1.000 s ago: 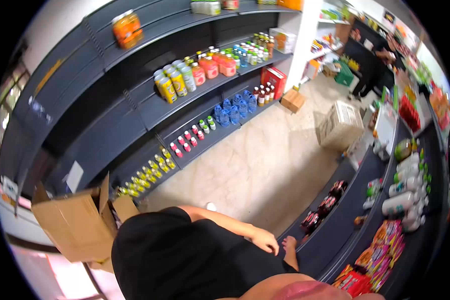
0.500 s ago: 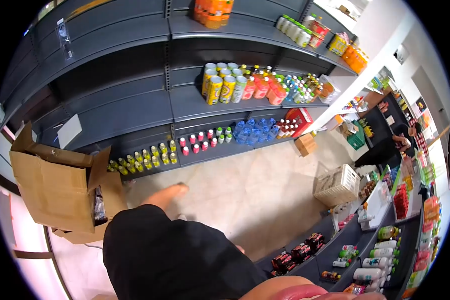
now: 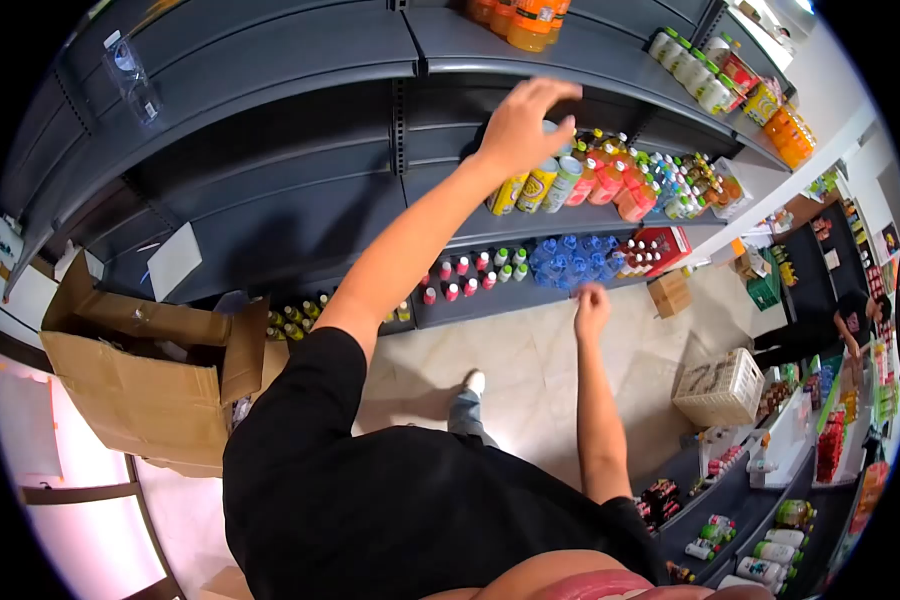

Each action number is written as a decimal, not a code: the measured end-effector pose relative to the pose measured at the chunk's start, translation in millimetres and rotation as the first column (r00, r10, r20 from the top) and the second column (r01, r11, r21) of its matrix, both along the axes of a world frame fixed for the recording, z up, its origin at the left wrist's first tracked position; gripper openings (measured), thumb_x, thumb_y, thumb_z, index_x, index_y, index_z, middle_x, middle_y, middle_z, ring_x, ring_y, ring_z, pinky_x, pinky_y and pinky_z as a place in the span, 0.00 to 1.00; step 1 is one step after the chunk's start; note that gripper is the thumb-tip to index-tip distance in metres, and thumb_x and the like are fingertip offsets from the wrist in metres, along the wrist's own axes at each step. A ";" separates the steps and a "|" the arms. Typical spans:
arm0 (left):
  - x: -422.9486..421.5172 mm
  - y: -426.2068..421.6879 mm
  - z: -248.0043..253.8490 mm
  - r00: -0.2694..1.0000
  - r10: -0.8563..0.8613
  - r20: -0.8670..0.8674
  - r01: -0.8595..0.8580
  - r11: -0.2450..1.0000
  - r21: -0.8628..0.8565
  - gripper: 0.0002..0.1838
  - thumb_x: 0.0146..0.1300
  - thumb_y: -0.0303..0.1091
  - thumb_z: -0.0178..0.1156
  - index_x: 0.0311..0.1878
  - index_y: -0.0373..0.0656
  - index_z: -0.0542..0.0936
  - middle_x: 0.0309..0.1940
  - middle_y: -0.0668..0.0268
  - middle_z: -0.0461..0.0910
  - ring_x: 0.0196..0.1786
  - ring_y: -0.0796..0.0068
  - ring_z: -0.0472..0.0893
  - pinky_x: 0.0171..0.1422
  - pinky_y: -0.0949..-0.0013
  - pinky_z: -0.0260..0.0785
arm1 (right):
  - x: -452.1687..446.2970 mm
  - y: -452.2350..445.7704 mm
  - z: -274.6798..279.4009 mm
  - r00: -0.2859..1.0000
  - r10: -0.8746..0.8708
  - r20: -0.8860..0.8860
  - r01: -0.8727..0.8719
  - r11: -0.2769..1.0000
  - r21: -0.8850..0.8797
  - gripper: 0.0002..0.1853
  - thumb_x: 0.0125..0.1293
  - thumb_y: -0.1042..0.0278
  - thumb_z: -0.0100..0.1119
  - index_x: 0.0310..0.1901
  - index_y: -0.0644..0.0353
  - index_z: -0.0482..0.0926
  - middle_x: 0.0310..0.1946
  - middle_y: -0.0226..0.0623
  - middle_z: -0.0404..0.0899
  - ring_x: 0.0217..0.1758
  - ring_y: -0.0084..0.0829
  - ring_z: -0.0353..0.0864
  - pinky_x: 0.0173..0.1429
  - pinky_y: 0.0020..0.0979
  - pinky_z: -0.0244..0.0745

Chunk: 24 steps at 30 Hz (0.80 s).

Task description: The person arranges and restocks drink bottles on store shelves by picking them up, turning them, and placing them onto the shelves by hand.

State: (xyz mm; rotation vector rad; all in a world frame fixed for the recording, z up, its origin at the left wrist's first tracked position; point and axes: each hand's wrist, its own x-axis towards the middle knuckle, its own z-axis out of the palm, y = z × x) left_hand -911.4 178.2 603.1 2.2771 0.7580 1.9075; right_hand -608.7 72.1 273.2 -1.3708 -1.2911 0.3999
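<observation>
My left hand (image 3: 526,125) reaches up over the middle shelf with its fingers apart and nothing in it. From this view it covers part of the yellow cans (image 3: 537,188), and it is just below the shelf with the orange drink bottles (image 3: 532,22). I cannot tell whether it touches anything. Lower down, my right hand (image 3: 592,312) is raised with curled fingers, in front of the blue-tinted bottles (image 3: 573,262) on the bottom shelf. Nothing shows in it. Pink-labelled bottles (image 3: 635,192) stand to the right of the cans.
An open cardboard box (image 3: 135,385) stands at the left. A clear plastic bottle (image 3: 130,78) is on the upper shelf. On the floor are a white crate (image 3: 720,388) and a small carton (image 3: 670,294). Another person (image 3: 850,320) is at the far right.
My left arm has risen from low over the floor to the shelves, hand spread. My right forearm and hand have come into view. The camera view has shifted, so the shelves appear further right.
</observation>
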 end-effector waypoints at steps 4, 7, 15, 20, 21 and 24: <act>-3.4 109.6 39.9 0.919 0.379 0.112 -0.382 0.924 0.013 0.32 0.55 0.41 0.71 0.64 0.47 0.72 0.58 0.54 0.75 0.63 0.50 0.76 0.66 0.53 0.72 | -59.0 134.8 173.8 0.991 0.101 -0.086 -0.056 0.908 0.416 0.05 0.73 0.78 0.57 0.42 0.66 0.83 0.39 0.35 0.85 0.43 0.24 0.83 0.49 0.25 0.77; -1.0 149.1 65.3 0.799 0.596 -0.079 -0.601 0.790 -0.123 0.41 0.54 0.51 0.73 0.65 0.44 0.67 0.60 0.50 0.75 0.63 0.45 0.76 0.64 0.47 0.73 | -96.5 197.8 303.2 0.981 0.127 0.150 -0.193 0.752 0.630 0.02 0.69 0.78 0.63 0.40 0.65 0.84 0.38 0.34 0.87 0.38 0.22 0.85 0.44 0.25 0.79; 2.5 185.7 69.3 0.793 0.525 -0.309 -0.608 0.706 -0.362 0.42 0.50 0.54 0.75 0.58 0.33 0.69 0.57 0.43 0.79 0.55 0.41 0.83 0.58 0.47 0.78 | -152.6 315.4 399.0 0.904 0.354 0.241 -0.422 0.834 0.357 0.31 0.61 0.53 0.73 0.59 0.65 0.78 0.30 0.36 0.83 0.34 0.26 0.83 0.45 0.30 0.79; -0.6 162.4 72.8 0.894 0.377 -0.242 -0.436 0.857 -0.273 0.39 0.48 0.46 0.78 0.60 0.38 0.72 0.53 0.47 0.84 0.56 0.44 0.83 0.59 0.50 0.76 | -140.1 315.0 385.0 0.809 0.588 -0.021 -0.548 0.765 0.338 0.30 0.55 0.54 0.79 0.55 0.63 0.80 0.24 0.23 0.75 0.28 0.14 0.71 0.34 0.22 0.68; -0.5 158.6 72.5 0.906 0.349 -0.238 -0.406 0.876 -0.260 0.38 0.48 0.44 0.78 0.59 0.38 0.73 0.52 0.48 0.84 0.55 0.44 0.83 0.59 0.51 0.77 | -140.1 313.3 380.9 0.807 0.591 0.007 -0.547 0.743 0.385 0.30 0.54 0.54 0.80 0.54 0.63 0.80 0.24 0.24 0.75 0.28 0.14 0.71 0.35 0.22 0.68; 5.5 159.7 70.3 0.957 0.223 -0.183 -0.266 0.928 -0.261 0.33 0.47 0.30 0.78 0.59 0.43 0.77 0.52 0.54 0.85 0.57 0.49 0.83 0.61 0.56 0.77 | -136.0 309.0 381.3 0.815 0.562 0.143 -0.554 0.682 0.477 0.30 0.51 0.56 0.81 0.53 0.61 0.81 0.25 0.27 0.78 0.31 0.21 0.78 0.40 0.26 0.75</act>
